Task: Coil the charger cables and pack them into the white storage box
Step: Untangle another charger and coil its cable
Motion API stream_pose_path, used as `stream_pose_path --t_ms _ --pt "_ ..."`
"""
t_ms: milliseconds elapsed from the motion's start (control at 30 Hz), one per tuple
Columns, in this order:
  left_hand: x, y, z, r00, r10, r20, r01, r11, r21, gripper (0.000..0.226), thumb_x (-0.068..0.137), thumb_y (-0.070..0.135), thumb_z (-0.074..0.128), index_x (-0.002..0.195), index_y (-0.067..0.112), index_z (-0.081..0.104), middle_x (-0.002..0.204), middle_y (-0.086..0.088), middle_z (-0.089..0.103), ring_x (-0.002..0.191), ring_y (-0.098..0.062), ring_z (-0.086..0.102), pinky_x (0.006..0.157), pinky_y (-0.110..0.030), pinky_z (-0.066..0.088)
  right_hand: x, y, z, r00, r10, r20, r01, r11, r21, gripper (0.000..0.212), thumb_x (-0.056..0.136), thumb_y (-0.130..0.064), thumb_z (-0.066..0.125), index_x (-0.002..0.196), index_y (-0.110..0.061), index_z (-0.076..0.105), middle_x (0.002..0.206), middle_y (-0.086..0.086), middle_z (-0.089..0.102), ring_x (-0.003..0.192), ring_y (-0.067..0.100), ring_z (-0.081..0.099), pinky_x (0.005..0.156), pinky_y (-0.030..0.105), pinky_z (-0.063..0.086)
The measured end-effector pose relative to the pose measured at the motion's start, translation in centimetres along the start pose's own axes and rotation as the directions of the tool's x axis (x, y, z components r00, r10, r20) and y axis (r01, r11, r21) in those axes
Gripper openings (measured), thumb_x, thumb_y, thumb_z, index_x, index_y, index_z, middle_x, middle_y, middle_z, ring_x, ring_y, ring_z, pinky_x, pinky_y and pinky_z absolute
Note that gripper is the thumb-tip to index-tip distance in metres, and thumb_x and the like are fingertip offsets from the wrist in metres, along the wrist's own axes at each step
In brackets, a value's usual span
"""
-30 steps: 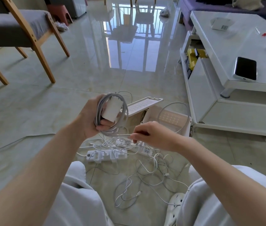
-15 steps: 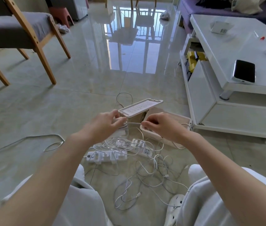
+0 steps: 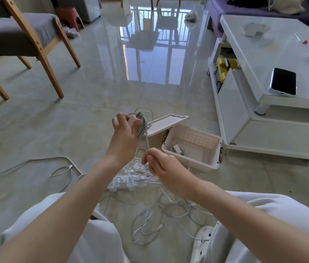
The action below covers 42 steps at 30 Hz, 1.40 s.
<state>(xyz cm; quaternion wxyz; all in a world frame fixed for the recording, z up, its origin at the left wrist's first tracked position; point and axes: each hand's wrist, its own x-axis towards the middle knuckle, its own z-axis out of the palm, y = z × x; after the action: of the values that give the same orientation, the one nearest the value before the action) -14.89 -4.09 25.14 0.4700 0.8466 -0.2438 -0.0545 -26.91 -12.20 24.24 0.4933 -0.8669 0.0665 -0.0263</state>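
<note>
The left hand (image 3: 124, 135) is up, fingers curled round a white charger brick (image 3: 133, 118), prongs poking out the top. Its cable (image 3: 142, 129) is looped beside the palm; how many turns, I can't make out, the hand covers most of them. One strand drops from the loops to the right hand (image 3: 163, 166), which pinches it between thumb and fingertips. The two hands are apart, the left higher, joined only by that strand.

The white storage box (image 3: 211, 165) sits open on the floor (image 3: 96, 92) just past the right hand, near the foot of the desk (image 3: 254, 54). Its lid (image 3: 166, 122) is tipped up at the box's far-left end, partly behind the left hand. Inside, at the left end, lies a small adapter (image 3: 176, 149) with some wire, too small to read clearly.

Under the wrists is a white power strip (image 3: 123, 184), half hidden by the forearms. Loose cables (image 3: 150, 219) tangle on the floor between the knees; where one ends and the next begins is anyone's guess. A phone (image 3: 283, 81) lies dark near the desk's front edge.
</note>
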Motion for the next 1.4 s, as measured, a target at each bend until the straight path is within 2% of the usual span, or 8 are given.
stream_pose_path --t_ms 167,333,467,700,933,1000,1167,1400 --pt "0.4 0.4 0.6 0.990 -0.129 0.055 0.140 0.923 -0.359 0.029 0.096 0.049 0.034 0.094 0.020 0.030 0.114 -0.016 0.043 0.100 -0.025 0.055 0.074 -0.044 0.056 -0.1 -0.3 0.6 1.000 -0.013 -0.014 0.014 0.999 0.038 0.027 0.101 -0.016 0.033 0.080 -0.026 0.048 0.060 -0.010 0.046 0.053 0.003 0.043 0.057 0.016 0.036" --pt "0.4 1.6 -0.2 0.931 -0.283 0.231 0.358 0.584 -0.728 0.043 0.087 0.043 0.055 0.103 0.010 0.032 0.089 -0.005 0.050 0.051 -0.013 0.059 0.070 -0.045 0.056 -0.1 -0.2 1.1 0.999 0.032 0.027 -0.034 0.998 0.062 0.025 0.100 -0.016 0.036 0.083 -0.021 0.053 0.061 -0.009 0.055 0.060 0.010 0.050 0.066 0.025 0.043" --pt "0.4 1.2 -0.9 0.921 -0.221 0.319 0.387 0.584 -0.713 0.077 0.073 0.034 0.075 0.130 -0.004 0.039 0.087 -0.009 0.050 0.053 -0.013 0.056 0.050 -0.025 0.051 0.5 0.1 0.5 0.998 0.048 -0.026 -0.046 0.994 0.100 0.021 0.097 -0.011 0.045 0.083 -0.019 0.059 0.064 -0.009 0.059 0.062 0.006 0.054 0.069 0.020 0.045" --pt "0.7 1.1 -1.2 0.931 -0.228 0.286 0.365 0.521 -0.772 0.030 0.090 0.027 0.059 0.106 0.005 0.046 0.066 -0.003 0.046 0.045 -0.010 0.047 0.043 -0.020 0.044 0.7 0.9 -0.8 0.979 -0.066 -0.195 0.011 0.963 -0.268 0.028 0.088 -0.006 0.059 0.115 -0.012 0.057 0.119 -0.001 0.049 0.106 0.005 0.038 0.095 0.011 0.026" --pt "0.8 1.4 -1.8 0.916 -0.254 0.310 0.393 0.420 -0.818 0.023 0.092 0.027 0.055 0.093 0.004 0.053 0.059 -0.001 0.047 0.042 -0.009 0.044 0.040 -0.017 0.041 1.3 1.0 -1.4 0.949 0.223 -0.221 -0.229 0.973 -0.002 0.034 0.092 -0.015 0.057 0.124 -0.009 0.047 0.119 0.005 0.054 0.101 0.010 0.053 0.095 0.023 0.044" --pt "0.6 1.5 -1.7 0.912 -0.256 0.321 0.405 0.434 -0.805 0.024 0.093 0.027 0.053 0.093 0.003 0.054 0.058 -0.001 0.049 0.042 -0.008 0.045 0.041 -0.016 0.043 1.4 0.6 -1.3 0.916 0.393 -0.082 -0.359 0.894 0.269 0.039 0.094 -0.017 0.053 0.128 -0.004 0.041 0.119 0.009 0.056 0.103 0.016 0.058 0.093 0.026 0.048" --pt "0.1 2.0 -1.4 0.889 -0.241 0.390 0.457 0.385 -0.802 0.023 0.095 0.027 0.050 0.092 0.004 0.053 0.053 0.001 0.048 0.040 -0.008 0.041 0.038 -0.016 0.036 1.9 0.5 -2.0 0.800 0.549 0.243 -0.384 0.156 0.910 0.009 0.094 -0.004 0.048 0.096 0.004 0.052 0.098 0.020 0.061 0.077 0.020 0.066 0.065 0.025 0.059" --pt "0.2 2.2 -1.5 0.845 -0.275 0.458 0.528 0.299 -0.795 0.021 0.093 0.032 0.052 0.093 0.011 0.050 0.060 -0.002 0.044 0.038 -0.010 0.032 0.034 -0.015 0.025 3.1 1.4 -3.3 0.770 0.633 0.072 -0.192 0.122 0.974 0.023 0.101 -0.008 0.034 0.092 0.002 0.053 0.071 0.006 0.047 0.050 0.006 0.040 0.039 0.014 0.042"
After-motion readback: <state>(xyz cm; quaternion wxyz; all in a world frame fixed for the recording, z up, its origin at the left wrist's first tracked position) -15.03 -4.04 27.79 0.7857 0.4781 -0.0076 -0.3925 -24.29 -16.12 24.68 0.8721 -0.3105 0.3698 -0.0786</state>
